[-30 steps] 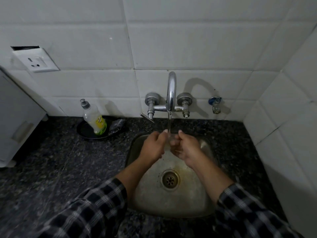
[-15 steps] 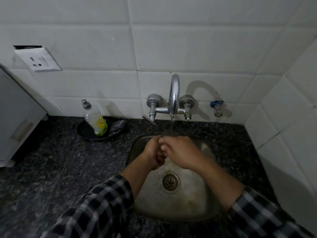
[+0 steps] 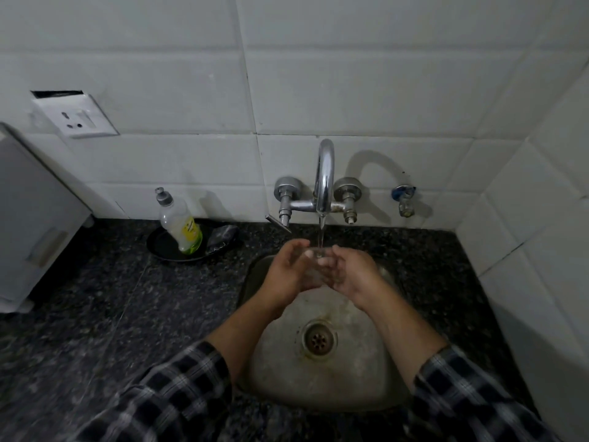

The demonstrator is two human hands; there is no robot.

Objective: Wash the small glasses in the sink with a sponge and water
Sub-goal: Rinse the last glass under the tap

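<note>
A small clear glass (image 3: 317, 261) is held upright between my two hands over the steel sink (image 3: 347, 374), right under the running tap (image 3: 324, 180). Water streams into it. My left hand (image 3: 291, 271) curls round the glass from the left, and my right hand (image 3: 349, 271) curls round it from the right. The glass is hard to make out against the fingers. A dark sponge (image 3: 221, 237) lies on a black dish (image 3: 165, 248) at the back left, away from both hands.
A dish soap bottle (image 3: 181, 224) stands on the black dish. The dark granite counter (image 3: 111, 314) surrounds the sink. A grey appliance (image 3: 32, 224) stands at the far left, a wall socket (image 3: 76, 118) above it. Tiled walls close in behind and on the right.
My right hand lay over the left half a second ago; now the hands have parted to either side of the glass, which stands under the stream.
</note>
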